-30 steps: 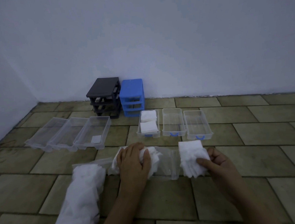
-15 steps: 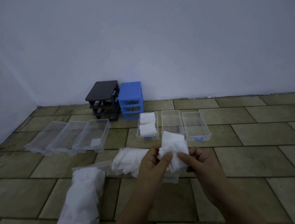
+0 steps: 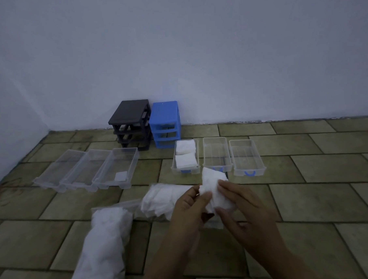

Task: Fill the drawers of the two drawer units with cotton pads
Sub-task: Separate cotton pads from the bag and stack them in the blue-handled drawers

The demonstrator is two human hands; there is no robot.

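**Both hands holding a stack of cotton pads above the floor**

Left hand [image 3: 189, 204] and right hand [image 3: 240, 204] both pinch one white stack of cotton pads [image 3: 215, 187], thumbs on the near face, fingers curled round the sides. Stack is tilted, lifted off the tiled floor [image 3: 320, 201], its top edge overlapping the front of the middle drawer in view.

Two drawer units stand against the wall [image 3: 196, 54], touching side by side: black unit [image 3: 130, 126] left, blue unit [image 3: 165, 124] right. Both frames show open slots.

In front of the blue unit, three clear drawers with blue handles in a row on the floor: left drawer [image 3: 186, 169] has two stacks of pads in it, one behind the other; middle drawer [image 3: 216, 152] and right drawer [image 3: 246, 157] show no pads.

Left of those, three clear drawers [image 3: 85, 170] lie side by side, angled, touching. The rightmost of them [image 3: 119, 167] holds a single small pad [image 3: 121, 176] at its near end.

Open clear bag with pads [image 3: 160, 200] lies on the floor just left of the hands. Another long full bag of pads [image 3: 105, 248] runs from it towards the bottom edge, left of the left forearm.
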